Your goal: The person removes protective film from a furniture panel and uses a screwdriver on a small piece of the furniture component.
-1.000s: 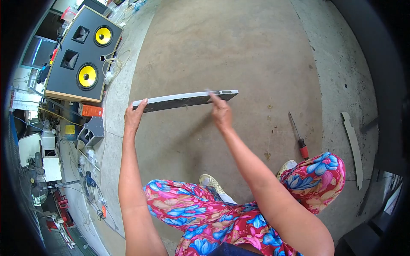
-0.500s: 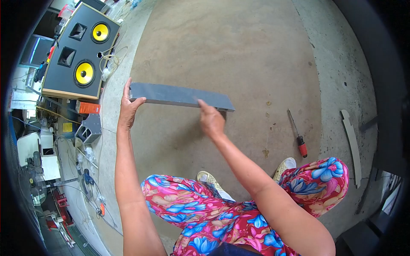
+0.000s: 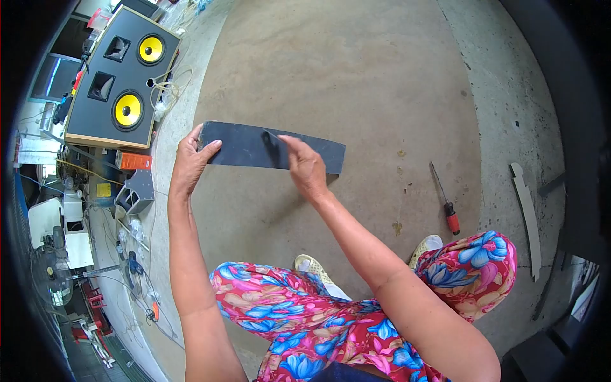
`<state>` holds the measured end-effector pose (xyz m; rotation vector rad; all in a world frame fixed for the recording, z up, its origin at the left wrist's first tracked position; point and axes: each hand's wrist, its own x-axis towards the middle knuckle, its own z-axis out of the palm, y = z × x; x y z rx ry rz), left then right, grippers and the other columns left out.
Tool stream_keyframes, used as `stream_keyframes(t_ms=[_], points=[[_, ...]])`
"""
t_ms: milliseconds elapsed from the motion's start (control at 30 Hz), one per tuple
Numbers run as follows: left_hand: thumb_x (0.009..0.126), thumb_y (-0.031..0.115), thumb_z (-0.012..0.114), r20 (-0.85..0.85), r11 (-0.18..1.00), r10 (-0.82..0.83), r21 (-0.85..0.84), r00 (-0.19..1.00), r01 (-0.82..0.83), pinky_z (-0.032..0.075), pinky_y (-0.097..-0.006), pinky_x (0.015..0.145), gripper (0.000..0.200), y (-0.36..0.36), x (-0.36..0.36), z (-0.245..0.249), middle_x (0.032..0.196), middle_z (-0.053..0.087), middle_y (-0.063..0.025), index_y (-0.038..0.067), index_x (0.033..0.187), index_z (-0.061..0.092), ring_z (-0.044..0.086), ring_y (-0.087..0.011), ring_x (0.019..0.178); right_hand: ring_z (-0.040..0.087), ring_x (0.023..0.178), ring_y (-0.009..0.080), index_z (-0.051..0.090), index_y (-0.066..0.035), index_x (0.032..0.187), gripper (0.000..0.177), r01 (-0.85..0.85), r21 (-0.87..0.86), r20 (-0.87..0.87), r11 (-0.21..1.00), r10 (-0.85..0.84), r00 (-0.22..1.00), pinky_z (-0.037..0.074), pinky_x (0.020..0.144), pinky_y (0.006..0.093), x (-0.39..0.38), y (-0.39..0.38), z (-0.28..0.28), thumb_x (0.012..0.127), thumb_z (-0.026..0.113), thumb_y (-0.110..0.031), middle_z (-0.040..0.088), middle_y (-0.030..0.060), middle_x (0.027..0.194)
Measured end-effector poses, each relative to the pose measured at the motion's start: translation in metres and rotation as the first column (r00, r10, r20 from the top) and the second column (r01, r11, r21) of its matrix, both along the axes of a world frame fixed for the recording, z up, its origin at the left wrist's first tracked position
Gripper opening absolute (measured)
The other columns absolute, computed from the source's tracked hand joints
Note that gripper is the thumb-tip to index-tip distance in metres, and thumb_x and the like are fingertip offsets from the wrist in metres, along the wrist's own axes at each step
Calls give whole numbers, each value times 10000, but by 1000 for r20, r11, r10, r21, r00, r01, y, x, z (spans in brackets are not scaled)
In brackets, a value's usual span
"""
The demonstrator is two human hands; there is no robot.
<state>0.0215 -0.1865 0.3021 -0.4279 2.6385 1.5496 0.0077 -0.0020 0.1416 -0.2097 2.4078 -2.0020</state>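
Grey board [image 3: 242,145] above floor [image 3: 356,83], long axis 9-to-3 o'clock. Left hand [image 3: 189,160] grasps 9 o'clock end; right hand [image 3: 307,168], nearer 3 o'clock end, pinches thin piece [image 3: 272,134], kind unclear.

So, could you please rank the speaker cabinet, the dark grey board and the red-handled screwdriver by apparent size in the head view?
1. Speaker cabinet
2. Dark grey board
3. Red-handled screwdriver

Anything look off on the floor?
Yes: a screwdriver lies loose by the right shoe, a possible trip hazard. Brownish blotches mark the floor nearby; stain or wear, I can't tell.
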Motion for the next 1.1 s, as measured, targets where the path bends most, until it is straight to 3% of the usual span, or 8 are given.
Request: stream_keyframes(t_ms=[167,267,433,567,667,833,967,1100], points=[[804,33,634,-34,1000,25,6,999,-25,476,-240,806,414,-10,24,-6,1008,623,-79,-41,1189,501,590,-108,882,600,816,310,622,-164,1063,215,257,-22,15,966,-257,966,479,688,397,-18,26,-49,878,514,-143,603,106,881],[802,42,641,-11,999,45,29,999,-45,465,-248,818,440,-14,35,-10,1028,617,-70,-34,1207,489,579,-108,898,605,749,203,625,-150,1094,233,66,-5,-93,998,-66,993,470,654,338,-6,12,3,890,515,-126,593,101,798],[792,74,666,19,1000,29,8,999,-29,448,-254,845,502,-22,41,-8,1035,616,-69,-41,1237,466,576,-111,914,602,813,302,624,-174,1061,247,97,260,-94,961,-75,993,481,680,396,3,16,-38,836,533,-132,587,115,844],[785,69,668,27,1000,6,12,1000,-7,447,-251,845,462,-28,44,-9,1022,623,-58,-30,1205,502,580,-107,904,591,821,309,638,-128,1076,261,172,317,236,933,-253,938,476,703,406,-14,75,-121,859,494,-149,598,149,864],[783,63,665,19,999,-7,35,1000,6,445,-254,848,435,-29,42,-10,1024,625,-46,-16,1186,522,579,-103,909,590,819,307,637,-116,1063,244,306,367,-3,878,-328,945,472,699,407,-11,63,-129,866,497,-146,589,143,842],[773,33,654,51,1000,-5,7,999,4,442,-257,848,366,-41,45,-11,1010,630,-26,15,1128,570,575,-93,909,577,798,313,648,-176,1036,231,249,229,-87,941,-235,968,467,681,412,9,37,-100,865,501,-125,570,130,810],[738,-36,629,53,993,-57,-99,997,62,471,-232,784,265,-41,50,-13,906,643,3,36,993,645,584,-82,838,615,908,327,658,-177,1072,287,255,449,369,857,-437,820,479,785,407,-7,103,-151,878,446,-181,647,149,988],[714,-70,599,106,997,-4,-82,994,13,455,-235,808,307,-53,53,-18,899,637,-4,41,997,641,581,-87,865,610,969,328,646,-103,1083,290,418,361,263,834,-521,812,468,831,395,-18,105,-145,877,465,-200,644,148,1036]])
